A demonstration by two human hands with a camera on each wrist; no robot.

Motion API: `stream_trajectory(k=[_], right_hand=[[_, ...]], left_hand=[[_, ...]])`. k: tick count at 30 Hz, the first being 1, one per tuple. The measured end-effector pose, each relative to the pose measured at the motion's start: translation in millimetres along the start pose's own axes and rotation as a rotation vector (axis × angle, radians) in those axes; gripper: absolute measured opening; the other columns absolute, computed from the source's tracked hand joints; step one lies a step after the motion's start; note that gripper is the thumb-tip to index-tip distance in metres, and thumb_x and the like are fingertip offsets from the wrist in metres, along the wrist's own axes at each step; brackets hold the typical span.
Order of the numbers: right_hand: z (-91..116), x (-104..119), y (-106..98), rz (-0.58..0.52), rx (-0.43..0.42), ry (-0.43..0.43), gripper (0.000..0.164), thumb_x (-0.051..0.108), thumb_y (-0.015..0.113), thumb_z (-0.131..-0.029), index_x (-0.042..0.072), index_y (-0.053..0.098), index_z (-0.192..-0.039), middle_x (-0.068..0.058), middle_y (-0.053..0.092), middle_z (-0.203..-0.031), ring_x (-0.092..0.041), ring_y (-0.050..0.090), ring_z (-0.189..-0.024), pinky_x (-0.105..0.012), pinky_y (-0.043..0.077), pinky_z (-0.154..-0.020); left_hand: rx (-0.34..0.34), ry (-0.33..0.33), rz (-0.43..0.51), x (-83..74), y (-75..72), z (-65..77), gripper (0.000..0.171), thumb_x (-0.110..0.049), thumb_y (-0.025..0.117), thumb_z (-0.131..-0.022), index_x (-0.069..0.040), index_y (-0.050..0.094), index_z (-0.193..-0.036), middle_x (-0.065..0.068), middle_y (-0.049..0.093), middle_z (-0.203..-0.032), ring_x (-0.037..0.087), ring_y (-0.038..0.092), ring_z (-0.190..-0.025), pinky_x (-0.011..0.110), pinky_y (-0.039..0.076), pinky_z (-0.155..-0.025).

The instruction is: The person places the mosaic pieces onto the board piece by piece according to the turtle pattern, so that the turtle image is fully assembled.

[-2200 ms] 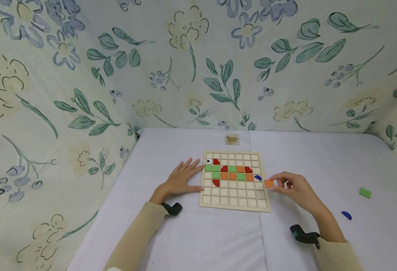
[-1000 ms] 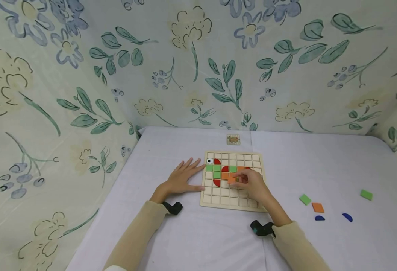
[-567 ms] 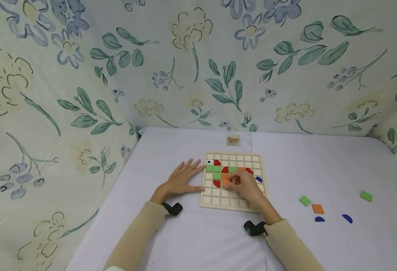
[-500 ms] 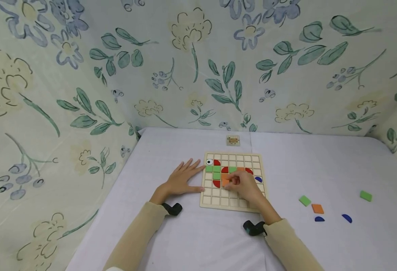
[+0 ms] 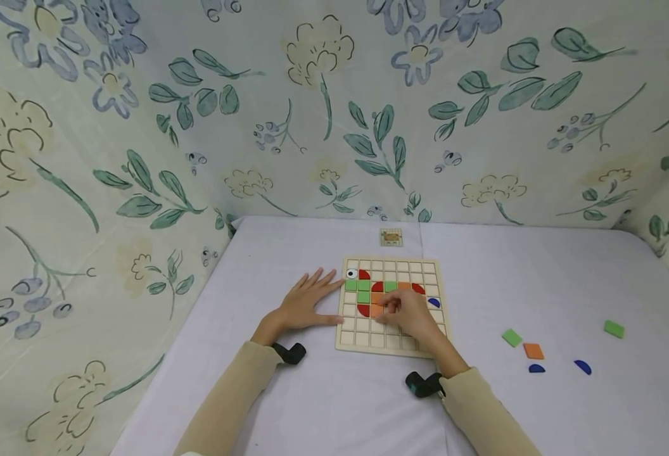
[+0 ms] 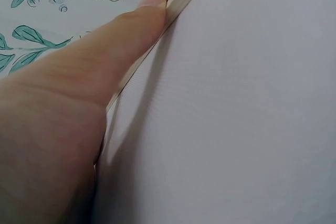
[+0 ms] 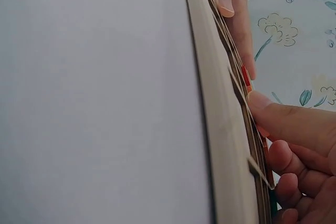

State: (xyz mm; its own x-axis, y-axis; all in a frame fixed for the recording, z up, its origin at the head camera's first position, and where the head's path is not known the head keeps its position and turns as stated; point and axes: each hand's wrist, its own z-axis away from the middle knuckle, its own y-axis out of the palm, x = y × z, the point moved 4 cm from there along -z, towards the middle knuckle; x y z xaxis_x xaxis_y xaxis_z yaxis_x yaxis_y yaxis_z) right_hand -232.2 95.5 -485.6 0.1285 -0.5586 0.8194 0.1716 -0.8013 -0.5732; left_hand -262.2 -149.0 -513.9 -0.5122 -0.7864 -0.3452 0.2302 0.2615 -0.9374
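Note:
A wooden grid board (image 5: 363, 339) lies on the white-covered table, with green, orange, red and blue tiles in its cells. A round eye tile (image 5: 351, 273) sits at its upper left. My left hand (image 5: 306, 303) is spread out flat, fingertip and thumb at the board's left edge. In the left wrist view its thumb (image 6: 131, 30) presses on the wooden rim. Over the board's middle, my right hand (image 5: 413, 313) pinches a square orange tile (image 5: 376, 311), down at a cell beside a red quarter-round tile (image 5: 363, 310). The palm hides part of the lower coloured row.
Right of the board lie loose pieces: a green tile (image 5: 512, 337), an orange tile (image 5: 533, 351), a blue half-round (image 5: 536, 368), another blue half-round (image 5: 582, 367) and a farther green tile (image 5: 614, 329). A small picture card (image 5: 391, 237) lies behind the board. Floral cloth hangs behind.
My right hand has carried the orange tile leftward from beyond the board's right edge to the cell by the red quarter-round. Loose pieces it covered now show. The left hand stays put.

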Motion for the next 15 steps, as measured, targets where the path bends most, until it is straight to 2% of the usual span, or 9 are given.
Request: stream_trajectory(k=[15], right_hand=[[-0.6, -3.6, 1.0, -0.027, -0.006, 0.027, 0.024, 0.005, 0.088, -0.074, 0.002, 0.075, -0.095, -0.003, 0.055, -0.069, -0.015, 0.044, -0.059, -0.024, 0.034, -0.052]], left_hand=[[0.013, -0.015, -0.010, 0.3, 1.6, -0.5, 0.094, -0.077, 0.054, -0.084, -0.034, 0.020, -0.160, -0.005, 0.006, -0.167, 0.023, -0.005, -0.152, 0.047, -0.004, -0.120]])
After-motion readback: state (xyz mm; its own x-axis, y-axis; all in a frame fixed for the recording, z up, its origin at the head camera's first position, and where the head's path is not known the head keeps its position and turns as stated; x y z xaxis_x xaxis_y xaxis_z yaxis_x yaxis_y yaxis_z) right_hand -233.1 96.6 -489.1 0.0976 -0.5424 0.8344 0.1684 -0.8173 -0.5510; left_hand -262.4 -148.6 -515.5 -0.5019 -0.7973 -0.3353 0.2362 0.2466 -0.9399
